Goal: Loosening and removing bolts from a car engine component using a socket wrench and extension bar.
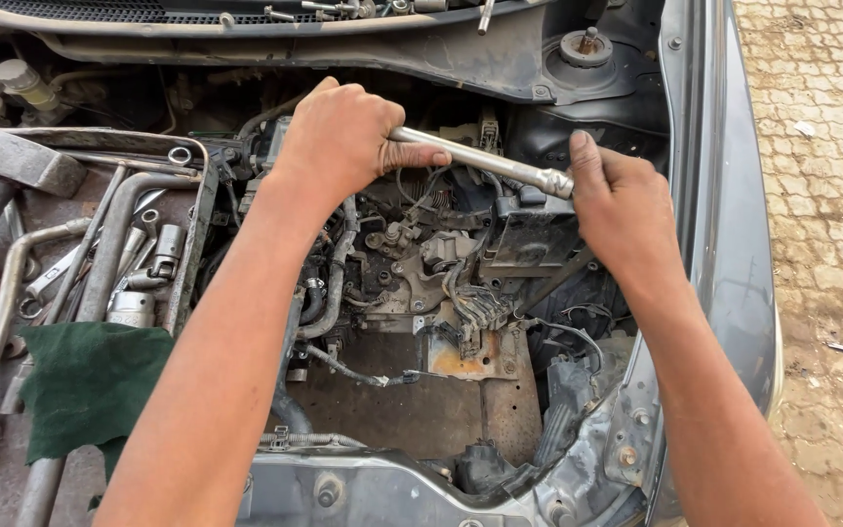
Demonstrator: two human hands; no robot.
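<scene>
Head view looks down into an open engine bay (pixel 441 293) of a grey car, with 2 bare arms reaching in. Left hand (pixel 343 137) is wrapped tight around the handle end of a long silver wrench bar (pixel 485 161), which lies nearly level above the engine parts, slanting slightly down to the right. Right hand (pixel 622 205) is at the bar's far end, fingers closed around the socket joint (pixel 555 182) there, thumb pointing up. Below the bar sit hoses, wiring and a rusty bracket (pixel 465 356). Beside the left arm, a metal tray (pixel 197 234) holds loose spanners and sockets, with a dark green cloth (pixel 85 385) lying at its near edge. Brick paving (pixel 822 195) lies past the fender.
</scene>
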